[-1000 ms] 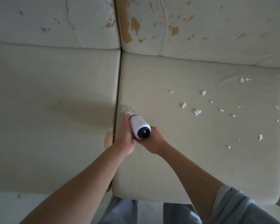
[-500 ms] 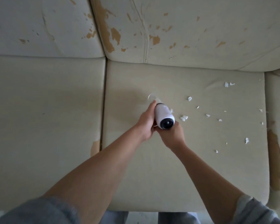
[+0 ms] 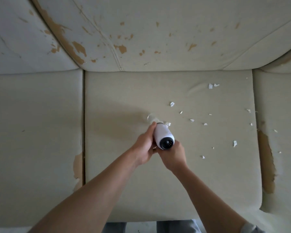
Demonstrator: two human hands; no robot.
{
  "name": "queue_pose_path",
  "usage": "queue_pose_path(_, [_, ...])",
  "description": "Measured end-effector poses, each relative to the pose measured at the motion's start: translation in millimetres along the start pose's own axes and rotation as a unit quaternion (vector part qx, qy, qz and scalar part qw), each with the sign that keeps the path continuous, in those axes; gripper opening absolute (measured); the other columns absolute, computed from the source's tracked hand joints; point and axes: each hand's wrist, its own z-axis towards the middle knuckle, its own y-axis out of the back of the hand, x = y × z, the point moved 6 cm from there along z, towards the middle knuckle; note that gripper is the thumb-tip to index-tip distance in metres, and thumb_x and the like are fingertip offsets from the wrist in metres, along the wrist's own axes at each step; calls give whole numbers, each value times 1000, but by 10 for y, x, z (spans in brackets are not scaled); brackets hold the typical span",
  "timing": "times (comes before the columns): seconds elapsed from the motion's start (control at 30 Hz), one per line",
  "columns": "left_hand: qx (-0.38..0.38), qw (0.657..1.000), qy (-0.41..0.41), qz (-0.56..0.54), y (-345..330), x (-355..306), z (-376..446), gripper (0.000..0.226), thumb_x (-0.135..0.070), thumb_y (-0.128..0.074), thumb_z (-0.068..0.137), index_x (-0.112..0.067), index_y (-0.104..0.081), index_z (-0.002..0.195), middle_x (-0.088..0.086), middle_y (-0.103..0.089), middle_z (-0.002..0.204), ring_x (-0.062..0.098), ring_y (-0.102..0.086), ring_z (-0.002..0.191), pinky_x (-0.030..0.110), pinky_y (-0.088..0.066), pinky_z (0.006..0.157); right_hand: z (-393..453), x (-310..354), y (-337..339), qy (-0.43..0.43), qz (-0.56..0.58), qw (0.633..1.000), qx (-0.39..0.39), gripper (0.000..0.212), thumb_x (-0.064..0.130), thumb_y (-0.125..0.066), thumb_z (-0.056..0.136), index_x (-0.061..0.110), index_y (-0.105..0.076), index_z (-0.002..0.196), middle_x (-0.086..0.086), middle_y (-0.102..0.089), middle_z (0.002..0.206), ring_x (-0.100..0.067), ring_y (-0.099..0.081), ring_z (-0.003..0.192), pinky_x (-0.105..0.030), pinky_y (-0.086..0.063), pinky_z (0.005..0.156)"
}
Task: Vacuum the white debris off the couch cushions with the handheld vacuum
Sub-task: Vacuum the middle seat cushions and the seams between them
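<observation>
Both hands grip handheld vacuum (image 3: 163, 136) over middle seat cushion (image 3: 124, 182): left hand (image 3: 144, 148) fingers wrapped on barrel, right hand (image 3: 174, 156) clasping rear end. White debris (image 3: 210, 86) scattered on cushion right of nozzle; one scrap touches nozzle.

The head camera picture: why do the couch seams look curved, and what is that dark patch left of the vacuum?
Head view: the wide-angle lens bows the beige couch cushion seams toward the edges; the dark patch is a soft shadow beside the white cylindrical handheld vacuum, suggesting light from the right; its clear nozzle looks faint.
</observation>
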Motion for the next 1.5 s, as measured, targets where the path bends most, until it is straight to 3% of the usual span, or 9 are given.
queue_pose_path(0.23, [-24,1000,3,-12,-297,194,34,42,-52,-49,98,-17,-70,107,6,-77,98,22,-70,95,35,-55,83,108,-199,293,-1,-22,999,42,15,19,-70,76,22,-61,64,8,-60,55,-16,-50,51,-26,-39,49])
queue_pose_path(0.5, [18,998,30,53,-684,431,58,59,-61,-50,96,-13,-65,128,7,-74,118,20,-69,112,38,-53,100,61,-600,636,-26,19,999,-6,12,16,-68,73,5,-64,76,-2,-57,59,-20,-44,52,-30,-36,50])
queue_pose_path(0.67, [-11,999,22,33,-717,404,201,52,-58,-51,95,-18,-65,124,8,-75,116,21,-70,102,33,-55,83,185,-574,631,-17,14,1000,-1,11,18,-71,74,9,-64,74,1,-59,59,-19,-47,51,-31,-39,51])
queue_pose_path(0.87, [-15,999,-36,17,-867,13,301,50,-60,-52,96,-16,-72,107,3,-78,99,18,-72,92,30,-55,81,400,-230,746,19,16,999,-38,22,16,-71,74,22,-56,59,6,-58,53,-18,-52,52,-28,-40,49])
queue_pose_path(1.03, [-25,995,-13,91,-1171,-102,449,64,-68,-53,91,-11,-67,118,6,-74,107,22,-71,98,32,-57,85,498,-256,941,-2,73,994,-86,13,20,-70,74,9,-64,73,1,-60,59,-20,-48,54,-30,-39,50])
queue_pose_path(1.1, [-30,994,-9,106,-1197,-74,457,63,-68,-51,92,-12,-67,116,6,-74,105,22,-71,96,33,-57,89,512,-309,943,-12,87,994,-69,15,21,-71,74,8,-63,72,-1,-59,60,-21,-49,56,-30,-38,51])
queue_pose_path(1.2, [-52,995,-47,78,-1079,-130,443,56,-62,-49,96,-12,-68,111,6,-75,100,20,-71,91,30,-56,80,592,-206,891,14,71,997,-32,16,21,-76,74,18,-62,66,4,-61,60,-21,-54,57,-28,-41,51])
queue_pose_path(1.33, [-101,992,-73,-9,-817,-194,398,51,-59,-53,96,-12,-69,107,5,-76,94,21,-72,92,31,-57,80,637,7,714,52,-3,998,18,13,27,-73,74,16,-66,78,-1,-69,71,-26,-65,68,-36,-51,58])
queue_pose_path(1.5, [-63,997,-27,33,-1106,189,354,56,-63,-50,95,-13,-72,108,4,-76,94,19,-71,90,32,-56,82,427,-386,971,10,24,1000,-6,11,25,-76,74,19,-67,73,2,-69,69,-24,-67,68,-35,-52,59])
